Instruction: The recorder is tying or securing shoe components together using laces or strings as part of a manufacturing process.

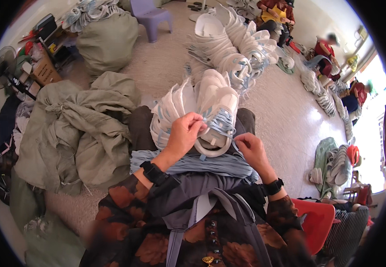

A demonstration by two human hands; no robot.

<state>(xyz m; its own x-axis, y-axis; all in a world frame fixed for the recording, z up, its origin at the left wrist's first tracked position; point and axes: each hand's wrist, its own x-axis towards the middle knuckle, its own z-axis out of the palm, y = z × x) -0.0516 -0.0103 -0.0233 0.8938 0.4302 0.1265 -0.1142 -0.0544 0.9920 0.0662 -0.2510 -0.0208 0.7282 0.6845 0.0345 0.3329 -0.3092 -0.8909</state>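
Shoe [230,99]: white; rests above the lap [193,189], between both hands, opening toward the body.
Lace [222,122]: light blue; crosses the front of the shoe.
Left hand [185,129]: pinches the lace at the left edge of the shoe, thumb against forefinger.
Right hand [250,146]: pinches the lace just beside the right edge of the shoe, thumb against forefinger.
Bundle [188,165]: blue strands; lies across the lap, on the near side of the shoe.
Stack [170,109]: white shoes, nested; stands beside and beyond the shoe in work.
Floor [170,58]: pale and streaked; reflects light at right.
Pile [211,44]: white shoes in overlapping rows; lies on the floor ahead.
Left side: holds a green sack [79,129] near the knee, a fuller sack [108,44] beyond, a fan [2,66] and a carton [47,69].
Far side: holds a purple chair [150,18].
Right side: holds seated co-workers [325,52], shoe rows [324,101], a bright opening [377,138] and, close behind the right arm, a red chair [315,222].
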